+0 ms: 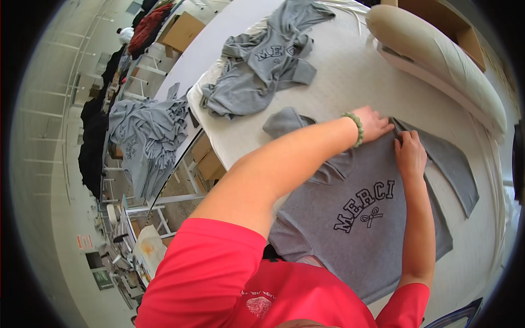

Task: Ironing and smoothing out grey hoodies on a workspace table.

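Note:
A grey sweatshirt (355, 257) with dark outlined lettering and a small bow motif lies front up on the pale covered table in front of me. My left hand (374, 124), with a green bead bracelet at its wrist, reaches across to the garment's far right edge, its fingertips closed on the fabric near where the sleeve begins. Close beside it, my right hand (411, 156) pinches the same edge. One sleeve (451, 169) stretches out to the right beyond my hands. My left forearm hides part of the sweatshirt's upper left.
A second grey sweatshirt (246, 82) lies crumpled at the table's far left. A long padded pressing arm (437, 60) stands at the far right. More grey garments (147, 136) are heaped on a neighbouring table to the left, with cardboard boxes (183, 31) behind.

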Motion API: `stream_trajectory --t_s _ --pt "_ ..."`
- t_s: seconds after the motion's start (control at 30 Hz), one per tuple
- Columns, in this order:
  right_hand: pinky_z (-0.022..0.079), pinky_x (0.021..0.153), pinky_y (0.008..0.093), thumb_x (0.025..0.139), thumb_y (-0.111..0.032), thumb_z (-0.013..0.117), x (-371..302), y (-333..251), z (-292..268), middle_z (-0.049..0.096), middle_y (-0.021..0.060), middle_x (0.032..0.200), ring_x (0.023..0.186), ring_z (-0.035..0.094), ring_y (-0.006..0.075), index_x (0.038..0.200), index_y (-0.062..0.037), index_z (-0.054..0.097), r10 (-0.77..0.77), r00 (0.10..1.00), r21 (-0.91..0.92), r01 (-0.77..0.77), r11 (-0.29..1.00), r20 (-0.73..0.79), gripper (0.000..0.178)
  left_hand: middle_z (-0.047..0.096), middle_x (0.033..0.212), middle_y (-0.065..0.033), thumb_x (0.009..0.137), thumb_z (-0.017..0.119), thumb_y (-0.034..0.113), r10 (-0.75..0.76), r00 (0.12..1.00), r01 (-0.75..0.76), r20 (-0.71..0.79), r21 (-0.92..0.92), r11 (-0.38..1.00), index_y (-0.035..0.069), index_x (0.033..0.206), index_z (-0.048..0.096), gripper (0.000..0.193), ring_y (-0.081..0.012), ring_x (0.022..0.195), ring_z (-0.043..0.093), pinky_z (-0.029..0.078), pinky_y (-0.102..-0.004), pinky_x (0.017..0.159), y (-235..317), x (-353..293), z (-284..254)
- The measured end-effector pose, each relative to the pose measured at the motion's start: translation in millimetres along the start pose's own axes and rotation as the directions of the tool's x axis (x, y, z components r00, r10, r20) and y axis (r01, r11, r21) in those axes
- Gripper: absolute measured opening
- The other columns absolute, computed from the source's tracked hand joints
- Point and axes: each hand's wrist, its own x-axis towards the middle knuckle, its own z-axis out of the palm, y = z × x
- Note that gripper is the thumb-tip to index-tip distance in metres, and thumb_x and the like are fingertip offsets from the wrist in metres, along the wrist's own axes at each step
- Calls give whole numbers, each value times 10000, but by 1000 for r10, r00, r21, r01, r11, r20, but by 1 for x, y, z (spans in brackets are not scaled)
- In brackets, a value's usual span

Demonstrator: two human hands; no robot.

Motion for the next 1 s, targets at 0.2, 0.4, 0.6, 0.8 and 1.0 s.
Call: stream_trajectory --t_s 0.2,0.4,0.6,0.8,1.0 --pt "573 773 490 941 -182 680 21 -3 18 661 141 1047 926 704 381 981 -73 654 87 995 -142 -80 987 49 119 700 1255 -47 1098 415 306 -46 999 46 6 -32 998 178 1385 619 375 -251 1088 708 565 -443 882 5 6 9" --pt "578 749 487 947 -167 653 4 2 13 646 157 1047 905 703 385 1027 -63 608 73 997 -192 -74 979 -13 139 688 1199 -17 1075 456 301 -126 992 125 2 -148 981 187 1373 636 366 -227 1019 707 568 -424 796 6 17 21" --pt "579 732 487 948 -162 655 -14 26 1 627 156 1055 883 701 395 1046 -59 591 -34 998 -264 48 963 58 156 687 1207 0 1073 472 313 -60 992 57 -110 -32 998 211 1334 661 339 -233 1040 702 562 -428 795 7 21 41" --pt "562 852 461 959 -164 647 -22 26 6 619 127 1156 1068 665 343 1122 -58 605 71 993 -309 -38 950 95 199 680 1238 2 1063 480 306 -114 989 108 -89 -66 992 217 1367 642 355 -236 1078 695 557 -442 816 11 25 45" --pt "459 1086 475 1002 -240 626 -37 16 -5 584 145 1416 1333 540 350 1390 -68 568 -176 984 -253 180 951 38 429 664 1346 -10 1120 368 377 -165 986 165 11 -130 978 181 1365 634 411 -256 1194 659 509 -548 978 15 27 47"
